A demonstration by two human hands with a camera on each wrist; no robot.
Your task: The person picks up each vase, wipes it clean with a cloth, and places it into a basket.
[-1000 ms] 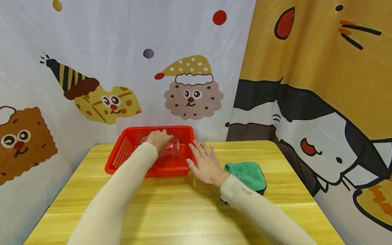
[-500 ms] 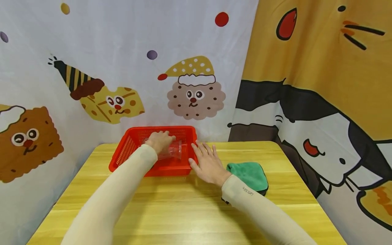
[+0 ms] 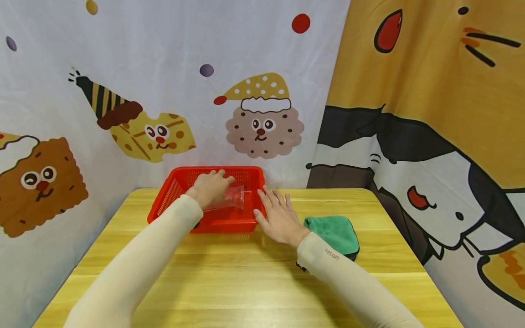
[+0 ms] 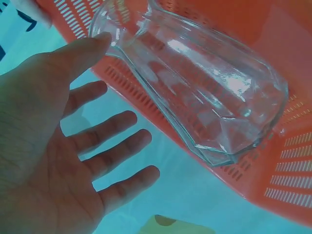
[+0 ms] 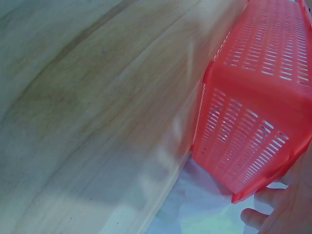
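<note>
A clear glass vase (image 3: pixel 234 197) lies on its side inside the red plastic basket (image 3: pixel 229 226). My left hand (image 3: pixel 210 187) is over the basket and covers part of the vase in the head view. From the left wrist, the hand (image 4: pixel 58 141) shows its fingers spread and straight. Its thumb overlaps the vase's flared mouth there, and whether they touch I cannot tell; the vase (image 4: pixel 204 87) is otherwise not enclosed by the fingers. With fingers extended, my right hand (image 3: pixel 280 219) rests against the basket's right rim. Only some of its fingertips (image 5: pixel 253 218) show in the right wrist view.
A folded green cloth (image 3: pixel 334 236) with a dark edge lies on the wooden table (image 3: pixel 238 282), beside the right forearm. Behind the basket hangs a white curtain (image 3: pixel 172 54) with cartoon prints, and a yellow one (image 3: pixel 430 82) is at the right.
My left hand has shifted slightly left relative to the basket. The vase, the basket and my right hand keep their places; the head view has turned a little left.
</note>
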